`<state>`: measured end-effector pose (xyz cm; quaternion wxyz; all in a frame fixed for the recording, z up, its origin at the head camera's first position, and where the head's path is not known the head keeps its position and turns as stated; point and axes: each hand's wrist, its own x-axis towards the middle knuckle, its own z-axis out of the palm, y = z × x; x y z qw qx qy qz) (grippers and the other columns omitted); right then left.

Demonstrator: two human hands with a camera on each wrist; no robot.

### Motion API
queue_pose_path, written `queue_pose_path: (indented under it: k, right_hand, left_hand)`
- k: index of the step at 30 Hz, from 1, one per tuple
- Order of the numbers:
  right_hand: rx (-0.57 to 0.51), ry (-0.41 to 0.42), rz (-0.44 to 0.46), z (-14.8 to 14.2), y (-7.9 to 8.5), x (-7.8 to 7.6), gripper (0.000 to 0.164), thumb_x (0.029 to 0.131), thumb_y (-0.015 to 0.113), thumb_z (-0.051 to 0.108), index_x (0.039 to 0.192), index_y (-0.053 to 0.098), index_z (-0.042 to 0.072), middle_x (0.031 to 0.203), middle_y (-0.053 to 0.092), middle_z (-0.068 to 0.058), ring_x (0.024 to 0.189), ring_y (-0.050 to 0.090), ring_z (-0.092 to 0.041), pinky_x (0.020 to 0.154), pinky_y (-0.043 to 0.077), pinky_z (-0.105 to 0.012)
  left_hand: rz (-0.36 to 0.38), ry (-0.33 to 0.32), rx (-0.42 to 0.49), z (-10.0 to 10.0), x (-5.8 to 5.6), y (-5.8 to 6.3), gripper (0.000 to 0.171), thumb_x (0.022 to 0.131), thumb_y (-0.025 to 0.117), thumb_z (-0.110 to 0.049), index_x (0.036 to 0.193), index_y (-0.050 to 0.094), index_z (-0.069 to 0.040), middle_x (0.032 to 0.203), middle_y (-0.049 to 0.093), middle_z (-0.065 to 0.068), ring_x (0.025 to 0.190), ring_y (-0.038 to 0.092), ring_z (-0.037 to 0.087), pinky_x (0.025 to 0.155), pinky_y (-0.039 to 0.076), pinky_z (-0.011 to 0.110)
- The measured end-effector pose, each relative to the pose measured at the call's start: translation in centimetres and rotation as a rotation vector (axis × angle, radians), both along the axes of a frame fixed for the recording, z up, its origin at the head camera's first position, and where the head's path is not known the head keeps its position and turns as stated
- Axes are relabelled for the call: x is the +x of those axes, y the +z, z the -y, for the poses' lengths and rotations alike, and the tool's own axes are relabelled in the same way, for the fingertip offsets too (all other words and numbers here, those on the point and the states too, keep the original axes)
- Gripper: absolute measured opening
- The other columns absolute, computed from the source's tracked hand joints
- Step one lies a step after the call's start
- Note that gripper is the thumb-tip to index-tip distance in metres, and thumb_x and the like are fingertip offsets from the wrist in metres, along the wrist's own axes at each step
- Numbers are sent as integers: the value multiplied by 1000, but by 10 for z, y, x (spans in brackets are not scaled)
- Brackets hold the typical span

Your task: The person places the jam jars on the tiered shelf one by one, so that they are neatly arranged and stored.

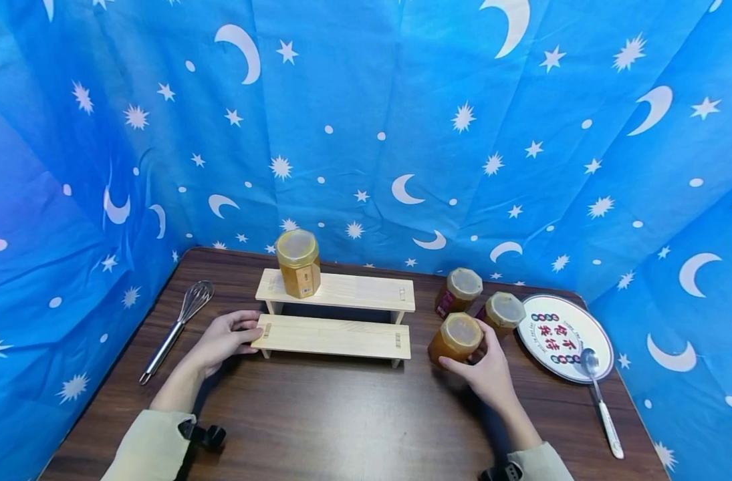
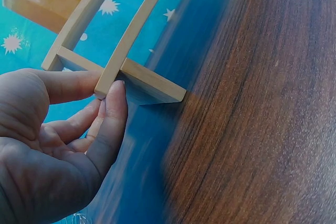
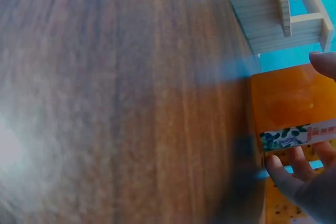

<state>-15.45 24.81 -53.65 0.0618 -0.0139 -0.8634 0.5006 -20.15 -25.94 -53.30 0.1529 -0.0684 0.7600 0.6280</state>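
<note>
The person's right hand (image 1: 489,375) is grasping an amber hexagonal jar (image 1: 452,342), thumb at the near side, to the right of the two-tier wooden stand (image 1: 341,292); whether its base is touching the wood-grain tabletop (image 1: 341,421) cannot be told. The left hand (image 1: 224,342) is pinching the left end of the stand's lower board (image 1: 335,337). The jar is looking well filled, so it is probably weighing more than the stand. Its walls are seeming stiff and smooth, likely slippery under damp fingers and breakable if glass. Opposite flat faces, below the lid (image 1: 464,328), are offering the surest hold. The stand is probably behaving as light and rigid, sliding easily if bumped.
</note>
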Motion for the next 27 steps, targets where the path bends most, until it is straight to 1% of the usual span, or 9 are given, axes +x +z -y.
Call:
queue_pose_path:
  k: [4, 8, 14, 20, 27]
  right_hand:
    - [8, 17, 7, -3, -3, 0, 94, 82, 92, 27, 155, 35, 11, 146, 51, -14, 128, 53, -31, 102, 51, -57]
    - [-8, 22, 5, -5, -3, 0, 91, 82, 92, 26, 154, 37, 11, 144, 53, -13, 127, 53, -30, 102, 52, -57]
    - [-60, -2, 9, -6, -5, 1, 90, 82, 92, 24, 152, 38, 12, 144, 50, -12, 129, 51, -31, 102, 51, -60]
    - [-81, -26, 6, -5, -7, 0, 88, 82, 92, 24, 151, 39, 12, 144, 51, -11, 130, 51, -30, 101, 52, -57]
    - [-117, -38, 15, -5, -6, 1, 88, 81, 93, 22, 151, 41, 13, 144, 51, -10, 130, 51, -29, 101, 52, -59]
  left_hand:
    - [1, -1, 8, 0, 0, 0, 55, 101, 68, -8, 148, 45, 7, 129, 54, 23, 96, 66, 20, 79, 63, 35]
    - [0, -1, 13, 0, 1, 1, 54, 100, 68, -7, 148, 46, 7, 128, 55, 22, 95, 67, 20, 78, 63, 35]
    - [-5, -3, 10, 0, 1, 1, 54, 100, 68, -8, 148, 45, 7, 127, 55, 22, 95, 67, 20, 79, 63, 35]
    - [-2, -2, 14, 1, 1, 2, 54, 101, 67, -8, 148, 45, 7, 127, 56, 22, 95, 67, 20, 79, 63, 35]
    - [-1, -7, 9, 1, 1, 2, 55, 101, 67, -8, 149, 45, 7, 128, 56, 22, 95, 67, 20, 79, 63, 35]
